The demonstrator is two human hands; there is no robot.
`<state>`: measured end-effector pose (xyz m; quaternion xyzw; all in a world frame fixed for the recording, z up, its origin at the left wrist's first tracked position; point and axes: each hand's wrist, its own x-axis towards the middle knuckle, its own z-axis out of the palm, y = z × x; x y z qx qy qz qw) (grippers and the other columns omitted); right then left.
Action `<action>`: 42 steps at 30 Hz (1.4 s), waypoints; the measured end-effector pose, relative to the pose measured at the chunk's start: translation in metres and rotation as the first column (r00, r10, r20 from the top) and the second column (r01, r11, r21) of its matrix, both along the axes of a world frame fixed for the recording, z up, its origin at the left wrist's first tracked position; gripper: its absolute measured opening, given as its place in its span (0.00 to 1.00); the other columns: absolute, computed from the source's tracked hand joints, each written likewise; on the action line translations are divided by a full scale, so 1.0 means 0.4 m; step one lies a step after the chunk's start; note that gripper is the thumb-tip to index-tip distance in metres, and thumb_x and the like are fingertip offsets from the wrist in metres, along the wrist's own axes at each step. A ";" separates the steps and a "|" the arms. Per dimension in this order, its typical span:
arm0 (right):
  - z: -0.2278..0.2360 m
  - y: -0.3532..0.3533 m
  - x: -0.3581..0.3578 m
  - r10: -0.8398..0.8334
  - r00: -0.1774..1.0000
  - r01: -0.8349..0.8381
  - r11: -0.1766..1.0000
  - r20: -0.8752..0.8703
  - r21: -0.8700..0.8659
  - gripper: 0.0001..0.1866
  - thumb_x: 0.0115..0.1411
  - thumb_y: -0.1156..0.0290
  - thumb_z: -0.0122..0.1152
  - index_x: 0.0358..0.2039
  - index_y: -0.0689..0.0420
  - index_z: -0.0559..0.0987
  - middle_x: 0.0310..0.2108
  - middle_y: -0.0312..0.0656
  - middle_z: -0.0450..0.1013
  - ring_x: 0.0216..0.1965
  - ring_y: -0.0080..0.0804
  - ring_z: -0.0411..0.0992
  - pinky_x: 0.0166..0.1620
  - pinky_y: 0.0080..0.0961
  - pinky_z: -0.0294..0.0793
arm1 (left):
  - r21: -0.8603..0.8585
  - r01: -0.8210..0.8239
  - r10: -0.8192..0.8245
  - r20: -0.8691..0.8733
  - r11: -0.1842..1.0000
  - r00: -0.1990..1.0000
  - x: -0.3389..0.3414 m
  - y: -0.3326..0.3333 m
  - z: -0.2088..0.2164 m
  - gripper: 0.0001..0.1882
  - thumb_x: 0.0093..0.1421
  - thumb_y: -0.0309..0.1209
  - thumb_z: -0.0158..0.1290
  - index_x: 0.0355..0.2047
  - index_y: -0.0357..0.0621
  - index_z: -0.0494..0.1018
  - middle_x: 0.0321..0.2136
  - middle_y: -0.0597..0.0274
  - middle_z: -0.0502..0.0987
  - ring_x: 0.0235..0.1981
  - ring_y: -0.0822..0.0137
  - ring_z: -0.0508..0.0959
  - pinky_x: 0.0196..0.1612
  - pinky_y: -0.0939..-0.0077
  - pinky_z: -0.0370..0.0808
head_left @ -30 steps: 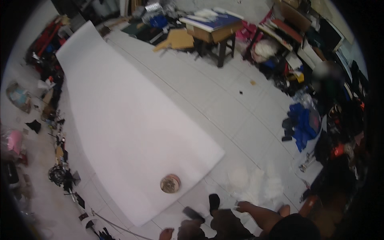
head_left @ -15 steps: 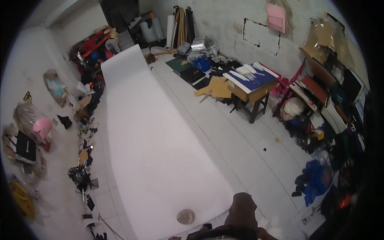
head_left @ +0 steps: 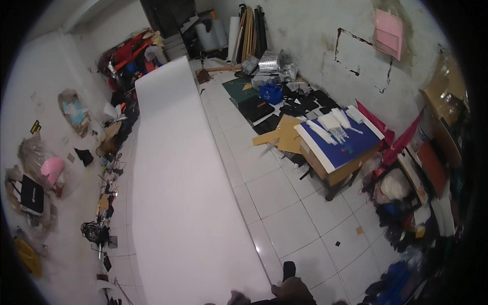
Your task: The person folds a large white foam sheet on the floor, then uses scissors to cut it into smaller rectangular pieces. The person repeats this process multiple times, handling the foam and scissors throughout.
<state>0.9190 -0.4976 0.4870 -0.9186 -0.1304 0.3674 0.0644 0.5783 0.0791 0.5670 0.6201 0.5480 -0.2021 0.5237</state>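
Observation:
A long white sheet (head_left: pixel 188 203) runs over the tiled floor from the lower edge of the head view to the back, its far end raised against a heap. At the lower edge lies a brownish shape (head_left: pixel 239 297) over the sheet's near end; whether it is my hand or my knee I cannot make out. My leg (head_left: pixel 294 291) with a dark shoe (head_left: pixel 288 270) stands by the sheet's right edge. Only a sliver of my right hand (head_left: pixel 339 303) shows at the lower rim, its fingers hidden. My left hand cannot be made out surely.
Right of the sheet stands a low table with a blue board (head_left: pixel 325 147) and white pieces on it. Cardboard (head_left: pixel 290 134) and dark scraps lie beside it. Clutter lines the left wall (head_left: pixel 109 178) and the right side (head_left: pixel 406 198). Long rolls (head_left: pixel 246 35) lean at the back.
The view has shifted, so the table sits farther right and lower. The round disc-shaped thing on the sheet's near end is no longer seen. My leg shows lower in the picture, the shoe now visible.

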 end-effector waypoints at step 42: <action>0.254 3.106 2.666 0.040 0.950 -0.159 0.915 0.309 0.371 0.20 0.57 0.52 0.58 0.36 0.57 0.79 0.37 0.52 0.77 0.42 0.49 0.75 0.45 0.41 0.73 | 0.025 -0.391 0.390 -0.143 0.920 0.910 1.802 2.015 -0.088 0.19 0.60 0.46 0.51 0.36 0.40 0.76 0.32 0.53 0.78 0.32 0.59 0.76 0.37 0.61 0.72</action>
